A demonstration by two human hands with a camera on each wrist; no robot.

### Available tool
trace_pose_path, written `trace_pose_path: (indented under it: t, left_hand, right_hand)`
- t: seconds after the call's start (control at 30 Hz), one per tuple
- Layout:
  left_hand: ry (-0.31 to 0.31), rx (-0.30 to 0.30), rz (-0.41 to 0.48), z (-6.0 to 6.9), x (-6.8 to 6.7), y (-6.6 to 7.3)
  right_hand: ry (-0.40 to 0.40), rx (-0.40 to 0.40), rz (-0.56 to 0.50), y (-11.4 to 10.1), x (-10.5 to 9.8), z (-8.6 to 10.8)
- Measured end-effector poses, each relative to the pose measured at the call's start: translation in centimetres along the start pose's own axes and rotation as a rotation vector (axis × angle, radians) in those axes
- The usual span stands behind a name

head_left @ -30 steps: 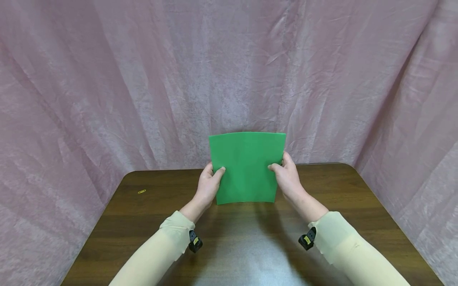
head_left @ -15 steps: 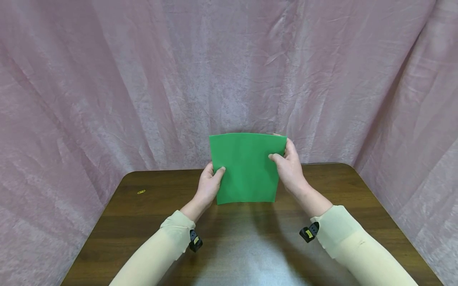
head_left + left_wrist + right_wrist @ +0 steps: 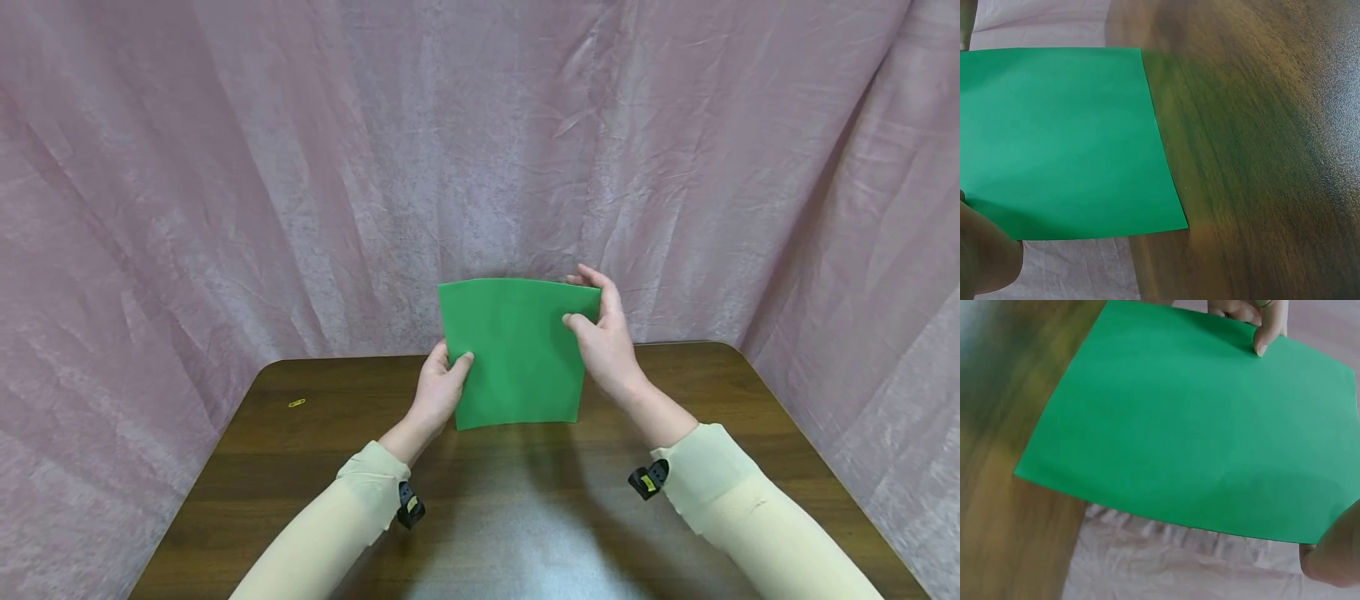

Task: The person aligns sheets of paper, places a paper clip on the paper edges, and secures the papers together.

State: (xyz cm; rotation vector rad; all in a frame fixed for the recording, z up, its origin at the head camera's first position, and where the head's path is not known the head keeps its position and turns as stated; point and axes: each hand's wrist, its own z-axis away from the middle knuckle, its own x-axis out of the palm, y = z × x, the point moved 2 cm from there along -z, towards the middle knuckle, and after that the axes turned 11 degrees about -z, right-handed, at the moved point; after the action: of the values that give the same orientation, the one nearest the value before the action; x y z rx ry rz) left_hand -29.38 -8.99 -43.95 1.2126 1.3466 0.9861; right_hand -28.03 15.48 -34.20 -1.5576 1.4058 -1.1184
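A green sheet (image 3: 517,358), slightly bowed, is held up above the table. My left hand (image 3: 437,390) grips its left edge, thumb on the near face and fingers behind. At the upper part of the right edge, my right hand (image 3: 609,346) pinches the sheet, thumb in front, with fingertips showing above the top corner. In the left wrist view the sheet (image 3: 1066,144) spans the left side beside part of my left hand (image 3: 988,256). The right wrist view shows the sheet (image 3: 1191,425), my right hand (image 3: 1338,550) at lower right and my left hand (image 3: 1266,325) at the top.
A small yellow paper clip (image 3: 297,402) lies on the brown wooden table (image 3: 315,467), towards its left back corner. Behind the table and along its sides hangs a pink curtain (image 3: 480,150).
My right hand has slid upward along the sheet's right edge, and its fingers now reach over the top corner. My left hand and the sheet have hardly moved.
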Motion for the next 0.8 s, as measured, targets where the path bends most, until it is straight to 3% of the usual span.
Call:
trace_pose_path:
  t: [0.1,0.3,0.37,0.5,0.8]
  left_hand:
    - [-0.009,0.001,-0.008,0.0,0.0,0.0]
    - [-0.015,0.013,-0.016,0.0,0.1,0.0]
    - [-0.018,0.022,-0.023,0.0,0.2,0.0]
    - [-0.033,0.026,-0.024,0.0,0.3,0.1]
    - [-0.028,0.042,-0.042,0.2,0.4,0.0]
  right_hand:
    - [0.005,-0.083,0.146,-0.3,-0.3,0.0]
    - [-0.019,-0.220,0.689,-0.6,-0.6,-0.1]
    - [-0.039,-0.235,0.811,-0.6,-0.6,-0.1]
    - [-0.068,-0.264,0.929,-0.5,-0.2,-0.1]
    - [-0.182,-0.347,1.054,-0.7,2.9,0.0]
